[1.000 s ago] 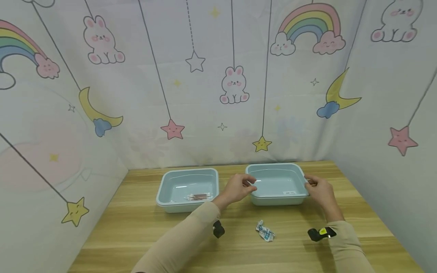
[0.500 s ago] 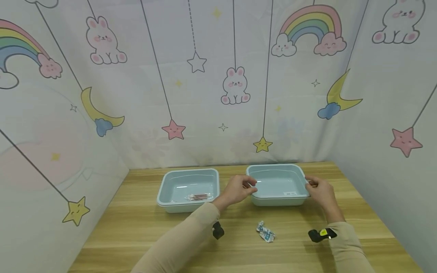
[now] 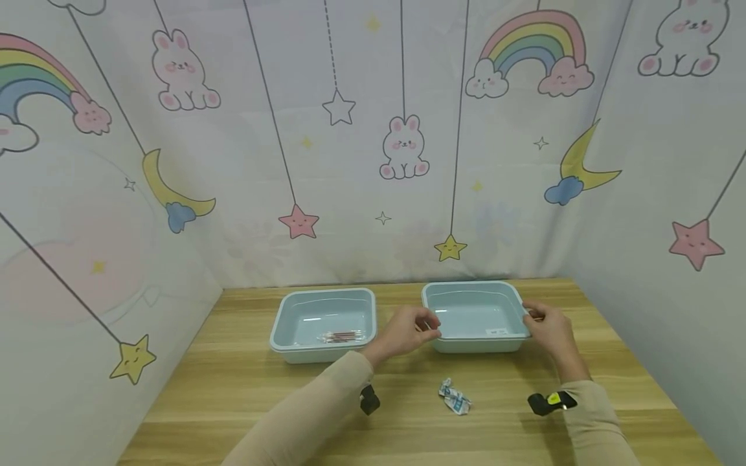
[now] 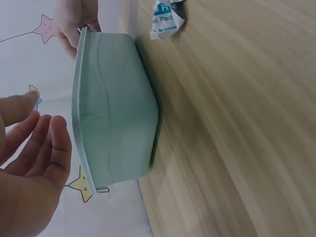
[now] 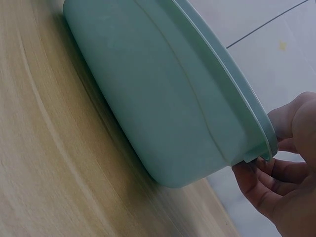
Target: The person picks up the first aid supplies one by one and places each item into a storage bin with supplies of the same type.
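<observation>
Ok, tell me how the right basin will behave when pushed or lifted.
The basin looks stiff: it shows no sag where the right hand grips it. Only a label shows inside, so it is probably light. It is wide and low, so toppling seems unlikely.

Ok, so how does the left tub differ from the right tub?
The left tub holds some thin sticks; the right tub has none. A white label shows inside the right tub, but none can be seen in the left tub. The right hand grips the right tub's rim, while neither hand grips the left tub. Both are pale blue, rounded rectangles.
</observation>
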{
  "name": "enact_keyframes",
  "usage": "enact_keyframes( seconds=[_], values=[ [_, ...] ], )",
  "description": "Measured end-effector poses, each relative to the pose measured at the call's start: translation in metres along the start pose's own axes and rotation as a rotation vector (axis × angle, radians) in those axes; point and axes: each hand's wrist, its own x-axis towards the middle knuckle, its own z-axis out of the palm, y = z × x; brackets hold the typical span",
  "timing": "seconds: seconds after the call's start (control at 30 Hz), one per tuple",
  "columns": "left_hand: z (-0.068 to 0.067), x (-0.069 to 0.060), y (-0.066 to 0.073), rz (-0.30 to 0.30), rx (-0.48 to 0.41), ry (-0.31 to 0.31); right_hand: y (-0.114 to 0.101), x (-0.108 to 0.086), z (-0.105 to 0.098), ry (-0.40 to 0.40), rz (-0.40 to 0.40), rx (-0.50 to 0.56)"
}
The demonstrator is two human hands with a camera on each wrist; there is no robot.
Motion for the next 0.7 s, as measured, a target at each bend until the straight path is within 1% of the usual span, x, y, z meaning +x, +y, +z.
enact_keyframes(
  seconds=[0.2, 0.33, 0.47, 0.7],
  values=[
    [0.0014, -0.0052, -0.0041, 0.028, 0.002, -0.029, 0.0, 0.0001, 0.0002, -0.01, 0.005, 0.001],
    [0.0018, -0.0069, -0.0059, 0.018, 0.01, -0.049, 0.0, 0.0001, 0.0005, -0.015, 0.017, -0.002],
    [0.0017, -0.0087, -0.0042, 0.01, 0.009, -0.065, 0.0002, 0.0003, 0.0009, -0.013, 0.021, -0.003],
    [0.0071, -0.0107, -0.0058, 0.015, -0.001, -0.095, 0.0, -0.0004, 0.0007, -0.009, 0.01, -0.006]
  ],
)
